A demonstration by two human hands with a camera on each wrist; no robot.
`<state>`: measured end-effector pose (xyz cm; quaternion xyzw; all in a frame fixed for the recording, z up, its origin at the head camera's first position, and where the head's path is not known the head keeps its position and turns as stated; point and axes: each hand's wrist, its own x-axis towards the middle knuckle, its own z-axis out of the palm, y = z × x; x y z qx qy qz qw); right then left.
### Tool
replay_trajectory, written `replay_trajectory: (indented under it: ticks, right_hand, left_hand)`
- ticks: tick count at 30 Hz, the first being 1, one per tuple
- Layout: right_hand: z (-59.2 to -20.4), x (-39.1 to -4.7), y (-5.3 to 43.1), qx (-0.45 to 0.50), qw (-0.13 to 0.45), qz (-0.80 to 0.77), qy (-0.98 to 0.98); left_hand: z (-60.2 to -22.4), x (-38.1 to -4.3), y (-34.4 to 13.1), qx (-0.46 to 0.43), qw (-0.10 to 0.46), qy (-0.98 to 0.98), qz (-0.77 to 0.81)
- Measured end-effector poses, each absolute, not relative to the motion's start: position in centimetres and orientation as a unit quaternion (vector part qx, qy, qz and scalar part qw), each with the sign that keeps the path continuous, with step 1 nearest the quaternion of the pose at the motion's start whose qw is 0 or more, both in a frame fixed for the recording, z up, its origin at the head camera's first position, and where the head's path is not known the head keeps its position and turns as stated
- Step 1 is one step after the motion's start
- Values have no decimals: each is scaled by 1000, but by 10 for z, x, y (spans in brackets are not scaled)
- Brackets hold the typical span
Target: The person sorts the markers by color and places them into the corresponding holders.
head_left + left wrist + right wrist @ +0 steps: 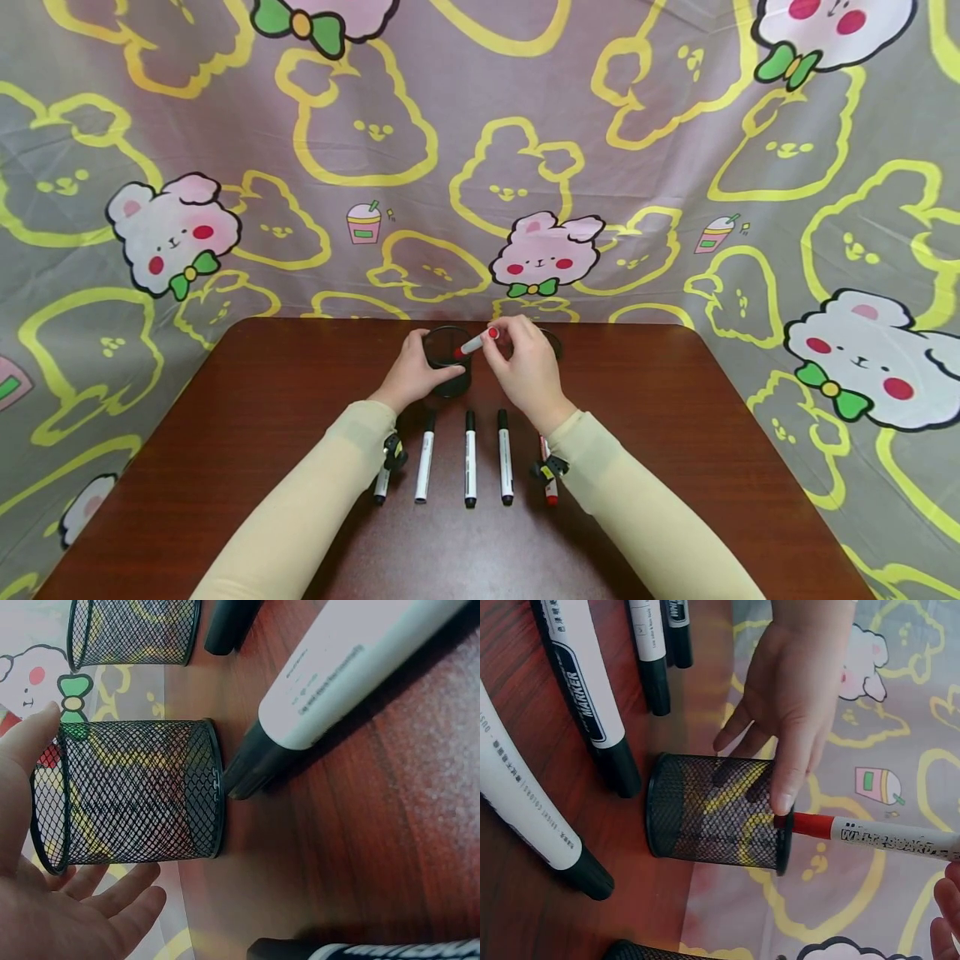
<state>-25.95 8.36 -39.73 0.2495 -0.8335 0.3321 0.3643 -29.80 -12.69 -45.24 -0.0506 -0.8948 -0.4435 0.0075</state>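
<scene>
My left hand (408,372) grips a black mesh pen cup (453,385), its thumb at the near side and its fingers behind. The cup (135,791) stands upright on the table in the left wrist view. Between the fingertips of my right hand (527,367) is a white whiteboard marker (476,342) with red ends, pinched near its upper end. It slants toward the cup, and in the right wrist view the red cap of the marker (885,838) is at the cup's rim. Part of that tip is hidden there by the left thumb and the mesh.
Black-capped markers (470,458) lie in a row on the brown table (645,450), nearer than the cup. A red marker (551,492) lies partly under my right wrist. Behind my right hand stands a second mesh cup (553,340). A patterned cloth (645,167) hangs behind the table.
</scene>
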Motion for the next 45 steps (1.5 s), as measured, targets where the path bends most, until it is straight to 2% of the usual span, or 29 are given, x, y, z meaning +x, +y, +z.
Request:
replay_trajectory:
  ticks: [22,45]
  right_hand:
    - [-414,-272,73,274,347,284,-851]
    - [-430,-282,66,262,294,242,-887]
  left_hand:
    - [-450,-296,-126,-62,18,-893,-446]
    - [-448,-293,-126,-66,17,-892,-446]
